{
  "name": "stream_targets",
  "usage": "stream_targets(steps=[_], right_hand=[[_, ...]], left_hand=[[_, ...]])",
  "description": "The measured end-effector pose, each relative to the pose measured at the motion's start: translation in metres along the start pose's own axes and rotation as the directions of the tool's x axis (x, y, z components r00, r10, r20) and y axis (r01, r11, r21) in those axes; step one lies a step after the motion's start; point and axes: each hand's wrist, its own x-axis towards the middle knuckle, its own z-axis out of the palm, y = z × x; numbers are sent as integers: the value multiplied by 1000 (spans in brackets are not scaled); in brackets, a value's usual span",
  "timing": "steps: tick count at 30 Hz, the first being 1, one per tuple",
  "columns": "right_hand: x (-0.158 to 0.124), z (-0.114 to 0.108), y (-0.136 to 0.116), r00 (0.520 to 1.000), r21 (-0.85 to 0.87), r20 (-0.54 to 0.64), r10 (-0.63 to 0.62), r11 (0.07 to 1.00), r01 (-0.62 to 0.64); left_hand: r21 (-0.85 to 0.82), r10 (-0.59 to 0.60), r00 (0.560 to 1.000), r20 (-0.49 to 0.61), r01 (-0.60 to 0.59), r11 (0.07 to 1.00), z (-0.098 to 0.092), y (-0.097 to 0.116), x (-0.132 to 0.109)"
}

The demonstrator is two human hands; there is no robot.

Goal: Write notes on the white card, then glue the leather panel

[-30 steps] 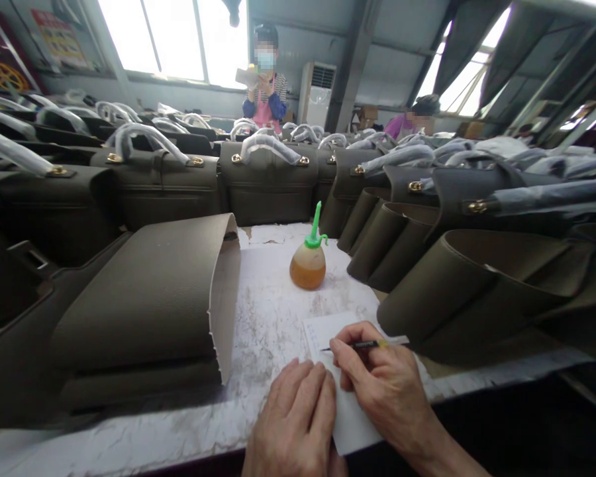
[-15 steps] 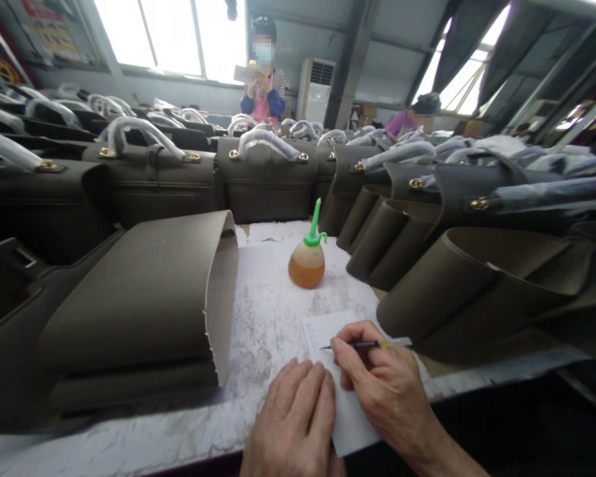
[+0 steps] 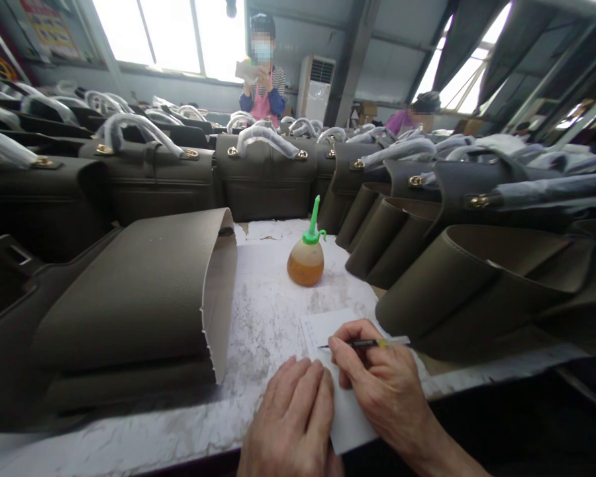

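Note:
My right hand pinches a thin pen refill with a dark printed part and a clear tail. Its tip touches a small sheet of white paper that bears faint handwriting near its upper left. Flat beside the sheet's left edge lies my left hand, its fingers stretched out and holding nothing; its thumb is mostly hidden. Beyond the hands stands a squat squeeze bottle with a green nozzle and amber liquid inside. An unfinished olive-brown bag part lies to the left with its raw edge facing the paper.
Olive-brown bags with plastic-wrapped handles stand in rows behind. More open bag bodies line the right side. Dirty white paper covers the tabletop. A person in a pink apron stands at the back, and another in purple is farther right.
The view has shifted very slightly. Both hands, the pen refill and the paper stay nearly in the same places.

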Motion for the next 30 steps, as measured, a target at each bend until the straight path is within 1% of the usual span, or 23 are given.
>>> stream_targets(steps=[4, 11, 17, 25, 30], right_hand=[[1, 0, 1, 1000, -11, 5, -3, 1000, 3], [0, 1, 0, 1000, -5, 1, 7, 1000, -7], [-1, 2, 2, 999, -6, 17, 32, 999, -32], [-1, 1, 2, 999, 22, 30, 32, 999, -33], [-2, 0, 2, 999, 9, 31, 34, 999, -34]], left_hand=[[4, 4, 999, -42, -4, 1000, 3, -1, -1], [-6, 2, 998, -66, -2, 1000, 5, -1, -1], [-22, 12, 987, -161, -16, 1000, 13, -2, -1], [-22, -12, 991, -136, 9, 1000, 10, 1, 0], [-17, -1, 992, -130, -1, 1000, 10, 0, 0]])
